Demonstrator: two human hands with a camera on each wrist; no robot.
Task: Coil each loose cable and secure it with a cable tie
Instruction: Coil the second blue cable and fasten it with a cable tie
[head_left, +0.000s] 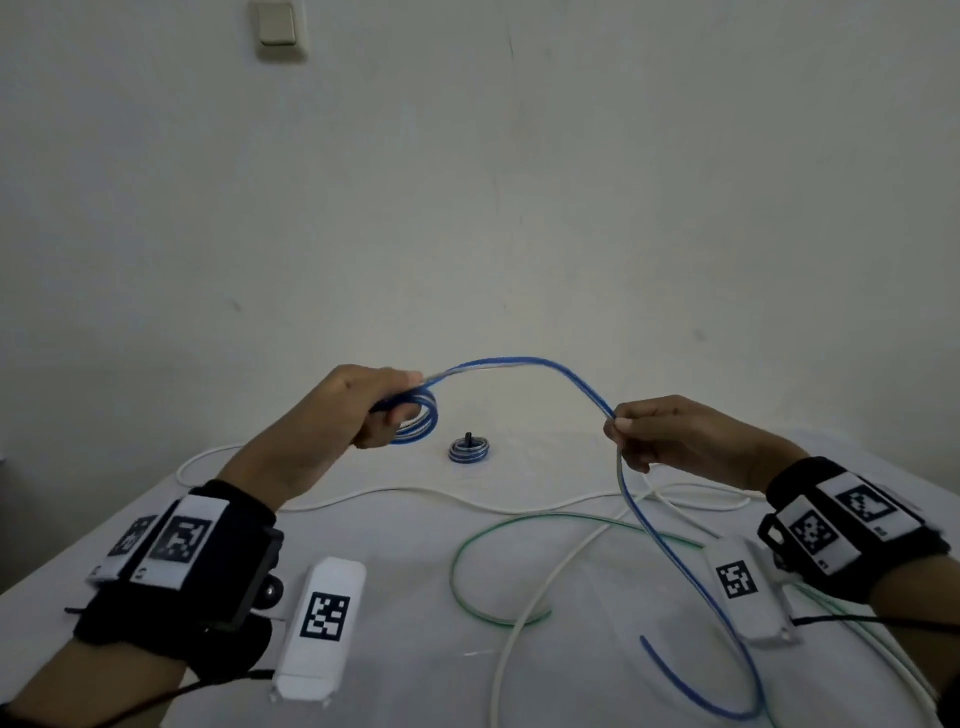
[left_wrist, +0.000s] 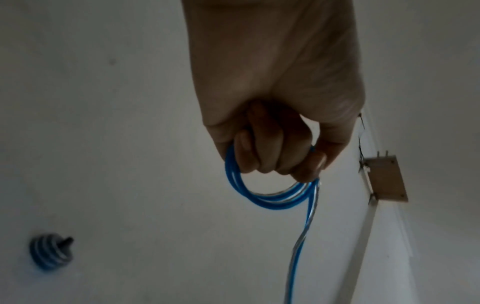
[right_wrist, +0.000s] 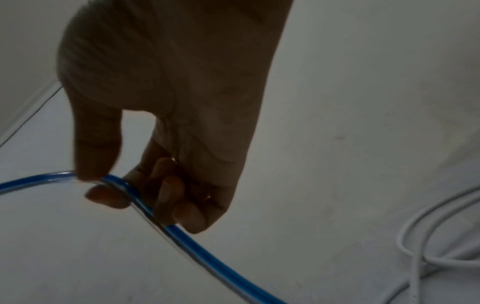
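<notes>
A blue-and-clear cable (head_left: 524, 364) arches in the air between my two hands above the table. My left hand (head_left: 387, 408) grips a small coil of it (left_wrist: 262, 195), a few loops held in curled fingers. My right hand (head_left: 621, 423) pinches the same cable (right_wrist: 166, 228) further along between thumb and fingers. From there the loose tail (head_left: 670, 566) drops to the table and curls back near the front edge. A finished blue coil (head_left: 469, 450) bound with a dark tie lies on the table between the hands, seen also as the coil (left_wrist: 49, 253) in the left wrist view.
A white cable (head_left: 415, 491) snakes across the white table (head_left: 395, 649). A green cable (head_left: 467, 556) loops in the middle, and more white cable (right_wrist: 415, 242) lies tangled at the right. The wall stands close behind the table.
</notes>
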